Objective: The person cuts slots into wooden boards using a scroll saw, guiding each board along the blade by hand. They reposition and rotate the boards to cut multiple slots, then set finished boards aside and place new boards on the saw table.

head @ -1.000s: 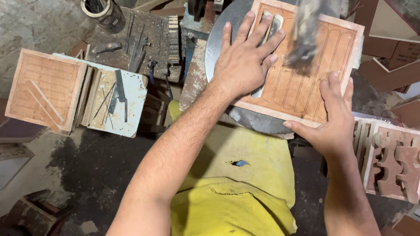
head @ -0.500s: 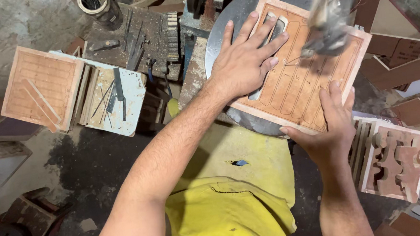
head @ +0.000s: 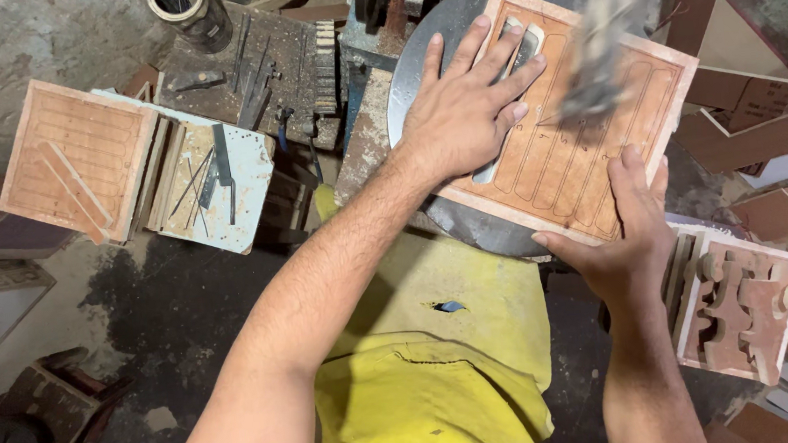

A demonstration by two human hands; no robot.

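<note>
A square reddish wooden board (head: 585,150) with drawn slot outlines lies on a round grey metal saw table (head: 420,69). My left hand (head: 464,103) presses flat on the board's left part, fingers spread over a cut-out slot. My right hand (head: 622,236) grips the board's near right edge, thumb on top. A blurred moving saw arm (head: 600,41) stands over the board's middle.
A marked wooden panel (head: 71,163) and a pale board with blades (head: 218,184) rest at left. A tin of blades (head: 180,4) stands at the back. A cut-out fretwork piece (head: 738,302) lies at right, wood offcuts (head: 751,118) beyond it. Yellow cloth (head: 425,378) covers my lap.
The board has turned slightly under both hands and shifted against the blade. My right hand slid along the near edge. The saw arm stays blurred.
</note>
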